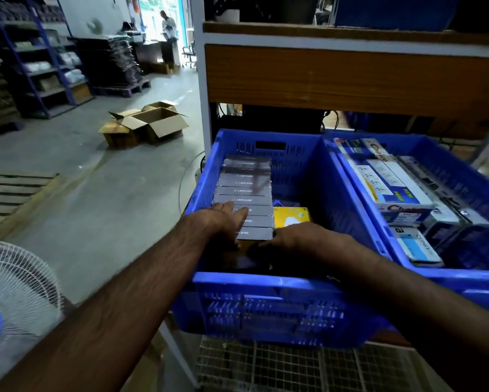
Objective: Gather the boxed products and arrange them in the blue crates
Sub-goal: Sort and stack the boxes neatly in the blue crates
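A row of grey boxes [244, 198] is stacked along the left blue crate [266, 281] (a yellow box [290, 216] beside it). The nearest box is pressed by the left hand [223, 217], fingers straight, and gripped by the right hand [297, 239].

Blue crates [266, 295] hold grey boxes [244, 193] and a seemingly yellow box [291, 216].

Single head-worn wide-angle view, looking forward and steeply down from above both forearms. Close over the near blue crate [266, 281], second crate [464, 275] at right edge. Warehouse floor [101, 193] and white fan [16, 284] filling the left side, shelving [350, 77] straight ahead. Edges bowed by lens.
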A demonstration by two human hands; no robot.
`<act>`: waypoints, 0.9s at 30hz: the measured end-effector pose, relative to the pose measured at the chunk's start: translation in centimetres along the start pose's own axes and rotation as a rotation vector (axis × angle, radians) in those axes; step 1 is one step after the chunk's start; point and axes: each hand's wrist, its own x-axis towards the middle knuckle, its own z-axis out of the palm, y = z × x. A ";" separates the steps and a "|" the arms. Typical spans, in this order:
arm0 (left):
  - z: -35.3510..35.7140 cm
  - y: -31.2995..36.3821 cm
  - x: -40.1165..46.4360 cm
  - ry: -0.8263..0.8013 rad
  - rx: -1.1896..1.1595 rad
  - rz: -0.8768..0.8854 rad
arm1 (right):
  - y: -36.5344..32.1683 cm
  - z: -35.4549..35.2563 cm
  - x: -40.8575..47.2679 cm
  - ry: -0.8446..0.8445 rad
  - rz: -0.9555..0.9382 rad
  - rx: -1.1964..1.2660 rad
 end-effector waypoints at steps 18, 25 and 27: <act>-4.5 0.9 0.3 -0.120 -0.008 -0.023 | 6.4 -1.9 -2.0 0.402 0.367 0.465; -7.5 2.7 1.1 0.490 -0.783 0.003 | 9.6 -6.7 -2.7 1.042 0.432 0.701; -6.9 3.1 1.9 0.610 -1.114 -0.017 | 9.5 -6.8 -2.5 1.219 0.393 0.843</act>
